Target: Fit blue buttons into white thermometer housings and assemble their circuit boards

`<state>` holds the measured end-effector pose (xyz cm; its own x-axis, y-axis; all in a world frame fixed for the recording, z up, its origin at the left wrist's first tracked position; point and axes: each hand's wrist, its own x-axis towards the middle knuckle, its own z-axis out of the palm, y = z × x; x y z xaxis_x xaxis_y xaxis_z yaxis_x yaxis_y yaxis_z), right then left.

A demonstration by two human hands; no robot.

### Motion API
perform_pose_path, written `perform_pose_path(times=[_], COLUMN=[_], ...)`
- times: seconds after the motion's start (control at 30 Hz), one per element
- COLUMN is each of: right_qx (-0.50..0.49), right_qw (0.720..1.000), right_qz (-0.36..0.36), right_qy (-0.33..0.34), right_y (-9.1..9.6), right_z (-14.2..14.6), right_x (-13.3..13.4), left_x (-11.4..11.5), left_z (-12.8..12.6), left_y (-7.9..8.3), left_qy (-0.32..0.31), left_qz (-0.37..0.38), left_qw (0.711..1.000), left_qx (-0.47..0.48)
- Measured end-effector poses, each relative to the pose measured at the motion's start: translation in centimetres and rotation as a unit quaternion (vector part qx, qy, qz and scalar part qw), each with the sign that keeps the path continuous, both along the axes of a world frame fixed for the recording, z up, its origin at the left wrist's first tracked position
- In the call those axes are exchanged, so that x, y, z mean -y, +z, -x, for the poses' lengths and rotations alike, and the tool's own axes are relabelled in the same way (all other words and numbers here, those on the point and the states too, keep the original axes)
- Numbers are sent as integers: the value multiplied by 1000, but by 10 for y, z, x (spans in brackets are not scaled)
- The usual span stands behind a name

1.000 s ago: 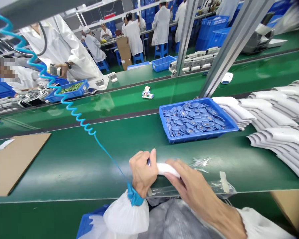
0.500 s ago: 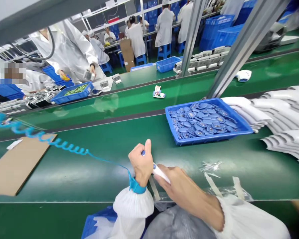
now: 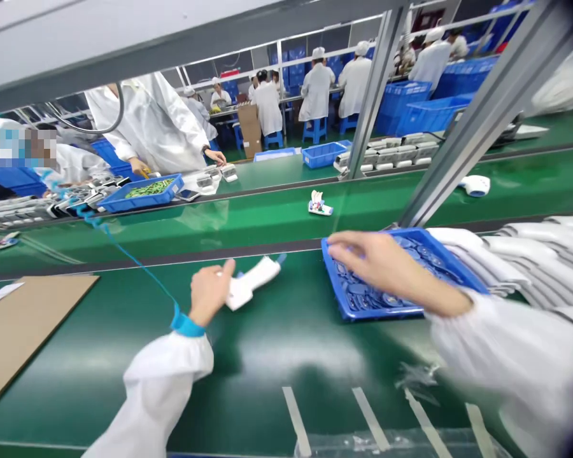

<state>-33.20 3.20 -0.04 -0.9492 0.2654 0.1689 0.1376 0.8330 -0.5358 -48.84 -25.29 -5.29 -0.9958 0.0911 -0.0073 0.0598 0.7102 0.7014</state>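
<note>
My left hand [image 3: 211, 294] is out over the green bench, closed on the end of a white plastic housing [image 3: 254, 284]. This housing is gun-shaped, with blue at its far tip and near my fingers. A blue wrist strap [image 3: 188, 325] with a coiled cord circles my left wrist. Over the left side of a blue tray [image 3: 338, 286] hovers my right hand [image 3: 370, 257], fingers stretched out and slightly blurred, with nothing visible in them. Flat blue plastic pieces [image 3: 413, 299] fill the tray, some hidden beneath my right hand and forearm.
White housings [image 3: 520, 254] lie in rows right of the tray. Cardboard [image 3: 33, 331] covers the bench's left part. Tape strips [image 3: 296, 420] and clear plastic lie near the front edge. A metal post [image 3: 477, 108] rises behind the tray. Across the belt, a person [image 3: 148, 127] stands beside another tray.
My hands have parted from their hold together near the front edge. The left carried the white housing forward and left; the right moved up over the tray. The view has shifted.
</note>
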Motion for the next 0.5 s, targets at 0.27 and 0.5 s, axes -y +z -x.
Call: perform_pose_path(times=[0.27, 0.5], right_qx=[139, 156], right_qw=[976, 968], right_qz=[-121, -120], right_qy=[-113, -154], right_y=[-34, -60], right_z=[147, 182], right_x=[-115, -115], left_x=[-29, -27], left_z=[44, 20], left_y=[58, 40], left_qy=[176, 183], left_qz=[-482, -441], left_qw=[858, 877], left_qx=[-18, 43])
